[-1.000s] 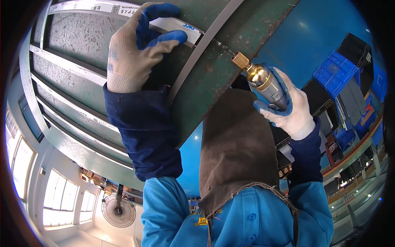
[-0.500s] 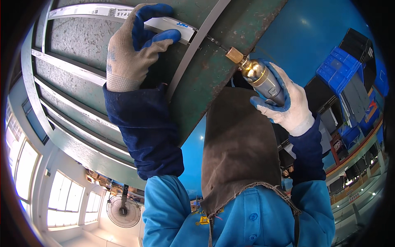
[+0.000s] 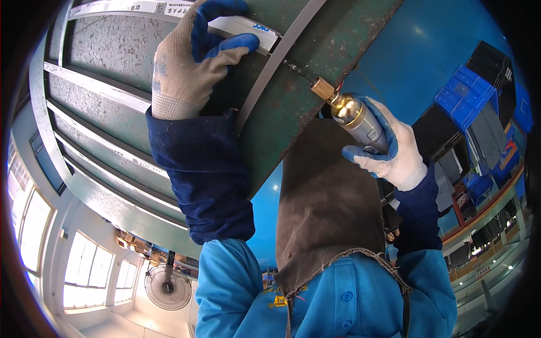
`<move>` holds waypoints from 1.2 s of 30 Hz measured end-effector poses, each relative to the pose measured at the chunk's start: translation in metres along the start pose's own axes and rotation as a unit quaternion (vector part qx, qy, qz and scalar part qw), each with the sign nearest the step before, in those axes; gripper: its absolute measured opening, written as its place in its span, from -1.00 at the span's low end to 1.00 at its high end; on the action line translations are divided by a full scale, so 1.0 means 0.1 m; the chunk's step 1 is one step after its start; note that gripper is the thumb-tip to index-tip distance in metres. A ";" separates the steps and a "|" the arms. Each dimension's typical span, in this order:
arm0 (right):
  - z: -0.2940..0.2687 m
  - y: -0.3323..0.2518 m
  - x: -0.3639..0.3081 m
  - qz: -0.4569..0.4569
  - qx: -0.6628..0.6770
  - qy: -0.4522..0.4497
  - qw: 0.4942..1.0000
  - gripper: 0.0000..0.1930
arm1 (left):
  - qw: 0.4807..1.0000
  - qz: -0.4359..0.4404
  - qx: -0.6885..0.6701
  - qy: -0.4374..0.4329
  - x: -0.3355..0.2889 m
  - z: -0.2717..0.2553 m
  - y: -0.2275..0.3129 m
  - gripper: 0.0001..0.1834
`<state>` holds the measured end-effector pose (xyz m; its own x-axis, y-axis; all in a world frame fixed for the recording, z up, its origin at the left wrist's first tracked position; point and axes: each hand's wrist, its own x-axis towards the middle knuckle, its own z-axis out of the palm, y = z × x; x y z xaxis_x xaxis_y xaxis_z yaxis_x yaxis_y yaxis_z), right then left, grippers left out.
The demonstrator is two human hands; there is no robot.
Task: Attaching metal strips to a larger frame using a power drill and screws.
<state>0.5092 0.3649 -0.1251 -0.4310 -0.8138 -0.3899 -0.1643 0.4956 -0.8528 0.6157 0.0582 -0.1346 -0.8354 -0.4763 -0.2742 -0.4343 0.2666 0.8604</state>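
My left hand [image 3: 186,70], in a knitted glove with blue-coated fingers, grips a pale metal bar [image 3: 239,25] close to its end. The thumb lies along one edge and the fingers curl over the other. That end meets the outer rail [image 3: 280,53] of a metal frame on the green worktable [image 3: 329,42]. Wrapped in my gloved right hand [image 3: 397,143] is a drill [image 3: 360,121] with a grey and gold body and a brass-coloured nose. Its thin dark bit [image 3: 296,69] points at the rail, the tip slightly apart from it.
Parallel metal bars [image 3: 101,87] of the frame run across the table to the left. A brown apron [image 3: 329,197] hangs before me. Beyond the table edge, blue crates [image 3: 465,96] and black boxes stand on the right over a blue floor [image 3: 406,42]. A fan [image 3: 167,287] stands lower left.
The bit has come slightly away from the rail as the drill moved a little down. The frame and my left hand have shifted slightly right and up in the view.
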 end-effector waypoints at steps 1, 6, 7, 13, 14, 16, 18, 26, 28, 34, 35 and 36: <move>0.01 0.00 0.00 0.000 -0.008 0.000 1.000 -0.12 | 1.000 0.010 -0.002 0.004 0.00 0.00 -0.01 -0.40; 0.03 -0.01 0.00 -0.009 -0.077 0.008 0.997 -0.12 | 1.000 0.026 -0.002 0.009 -0.02 0.02 0.04 -0.41; 0.01 -0.02 0.01 -0.019 -0.122 0.016 0.992 -0.13 | 1.000 0.012 0.004 0.005 -0.03 0.02 0.10 -0.42; -0.04 -0.04 0.06 -0.072 -0.191 0.043 0.978 -0.16 | 0.999 0.021 0.047 0.012 -0.04 0.02 0.08 -0.44; -0.04 -0.04 0.07 -0.083 -0.185 0.047 0.978 -0.17 | 0.998 0.033 0.056 0.018 -0.03 0.01 0.06 -0.44; -0.09 -0.01 0.00 -0.069 -0.159 0.044 0.984 -0.18 | 0.999 0.010 0.047 0.025 0.03 0.09 0.13 -0.49; -0.16 0.06 -0.14 -0.037 -0.105 0.039 0.993 -0.20 | 0.998 -0.036 0.028 0.034 0.07 0.20 0.24 -0.54; -0.01 -0.11 -0.33 -0.062 -0.085 -0.016 0.994 -0.23 | 0.989 -0.003 -0.079 0.122 -0.42 -0.08 0.21 -0.44; 0.03 -0.07 -0.36 -0.083 -0.104 -0.023 0.991 -0.21 | 0.984 0.023 -0.117 0.134 -0.50 -0.03 0.14 -0.40; 0.09 0.10 -0.43 -0.076 -0.096 -0.034 0.992 -0.19 | 0.993 0.004 0.057 0.107 -1.08 0.05 -0.08 -0.35; 0.11 0.11 -0.44 -0.077 -0.096 -0.038 0.992 -0.19 | 0.992 0.001 0.057 0.109 -1.11 0.07 -0.08 -0.35; 0.12 0.11 -0.44 -0.054 -0.085 -0.043 0.994 -0.18 | 0.995 -0.005 0.015 0.097 -1.12 0.09 -0.07 -0.34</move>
<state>0.5369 0.4026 -0.1218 -0.3259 -0.8844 -0.3341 -0.3567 0.4424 -0.8228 0.7091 0.1172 -0.1134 -0.7516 -0.6313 -0.1910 -0.4534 0.2843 0.8447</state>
